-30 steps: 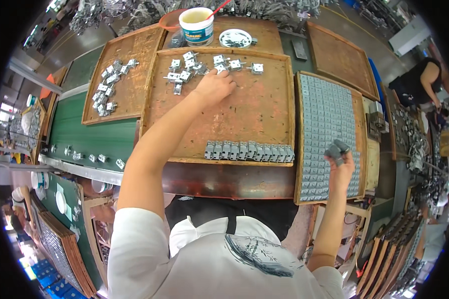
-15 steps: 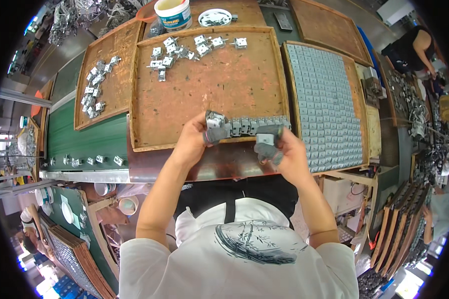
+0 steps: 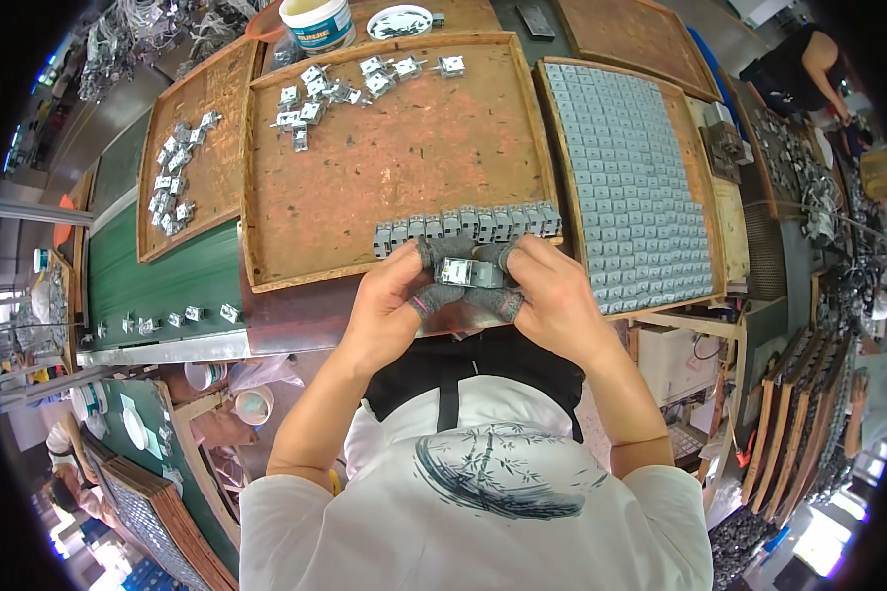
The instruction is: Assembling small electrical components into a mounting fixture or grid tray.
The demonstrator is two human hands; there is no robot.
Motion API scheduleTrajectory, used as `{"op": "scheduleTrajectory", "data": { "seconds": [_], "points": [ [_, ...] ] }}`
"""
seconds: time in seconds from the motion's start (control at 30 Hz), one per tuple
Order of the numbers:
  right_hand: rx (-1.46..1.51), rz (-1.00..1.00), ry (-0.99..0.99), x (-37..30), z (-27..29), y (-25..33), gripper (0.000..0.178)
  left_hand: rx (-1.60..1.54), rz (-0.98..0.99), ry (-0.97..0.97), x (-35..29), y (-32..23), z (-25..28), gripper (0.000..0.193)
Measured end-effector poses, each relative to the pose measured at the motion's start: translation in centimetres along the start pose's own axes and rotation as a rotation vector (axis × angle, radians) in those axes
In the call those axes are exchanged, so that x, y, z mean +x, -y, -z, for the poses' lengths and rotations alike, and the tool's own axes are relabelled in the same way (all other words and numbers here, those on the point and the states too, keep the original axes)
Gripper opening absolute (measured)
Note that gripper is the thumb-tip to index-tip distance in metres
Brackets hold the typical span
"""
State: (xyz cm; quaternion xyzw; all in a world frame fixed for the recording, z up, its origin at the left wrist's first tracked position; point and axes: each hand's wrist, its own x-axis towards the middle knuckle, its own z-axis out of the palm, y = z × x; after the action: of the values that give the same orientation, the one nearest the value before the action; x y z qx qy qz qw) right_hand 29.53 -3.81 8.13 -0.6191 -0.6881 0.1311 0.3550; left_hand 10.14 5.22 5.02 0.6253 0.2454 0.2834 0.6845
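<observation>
My left hand (image 3: 389, 303) and my right hand (image 3: 554, 295) meet just over the near edge of the middle wooden tray (image 3: 404, 177). Grey finger covers wrap the fingertips of both. Pinched in my left fingers is a small silver metal-framed part (image 3: 455, 271). A small grey block (image 3: 488, 275) sits in my right fingers, end to end with the metal part; whether the two are joined I cannot tell. Right behind my fingers, a row of grey block-shaped parts (image 3: 443, 227) lines the tray's near side. Loose silver metal-framed parts (image 3: 315, 81) lie scattered at its far left.
On the right, another tray (image 3: 695, 148) carries closely packed grey blocks. A smaller tray (image 3: 222, 148) at left holds more metal parts, and several lie on the green belt (image 3: 192, 261). A white bucket (image 3: 317, 25) and a round white lid (image 3: 399, 22) stand behind.
My hands have come together, bringing the metal part and the grey block end to end. They have moved nearer to me, so the whole row of blocks now shows.
</observation>
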Motion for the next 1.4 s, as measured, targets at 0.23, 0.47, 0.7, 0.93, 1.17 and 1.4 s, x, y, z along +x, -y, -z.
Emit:
{"op": "scheduleTrajectory", "data": {
  "seconds": [0.23, 0.47, 0.7, 0.93, 1.17, 1.4],
  "points": [
    [-0.228, 0.055, -0.049, -0.5, -2.2, -1.4, 0.024, 0.210, -0.043, -0.118, 0.6, 0.7, -3.0, 0.041],
    [-0.036, -0.107, -0.072, -0.4, -1.9, -0.1, 0.027, 0.796, -0.302, -0.201, 1.0, 1.9, -3.1, 0.059],
    [0.421, -0.270, 0.164, -1.0, -2.0, -2.7, 0.034, 0.691, -0.500, -0.087, 1.7, 1.7, -3.4, 0.070],
    [0.318, -0.169, 0.108, -1.5, -1.3, -6.3, 0.032, 0.864, -0.443, -0.009, 2.5, 2.0, -3.0, 0.058],
    [-0.377, -0.653, -0.643, -6.3, 13.5, -25.8, 0.026, 0.763, 0.237, -0.434, 1.8, 2.8, 8.4, 0.057],
    [-0.592, -1.234, -0.221, -10.0, 16.3, -38.0, 0.054, 0.165, 0.464, -0.337, -1.0, 9.3, 16.5, 0.059]
  ]
}}
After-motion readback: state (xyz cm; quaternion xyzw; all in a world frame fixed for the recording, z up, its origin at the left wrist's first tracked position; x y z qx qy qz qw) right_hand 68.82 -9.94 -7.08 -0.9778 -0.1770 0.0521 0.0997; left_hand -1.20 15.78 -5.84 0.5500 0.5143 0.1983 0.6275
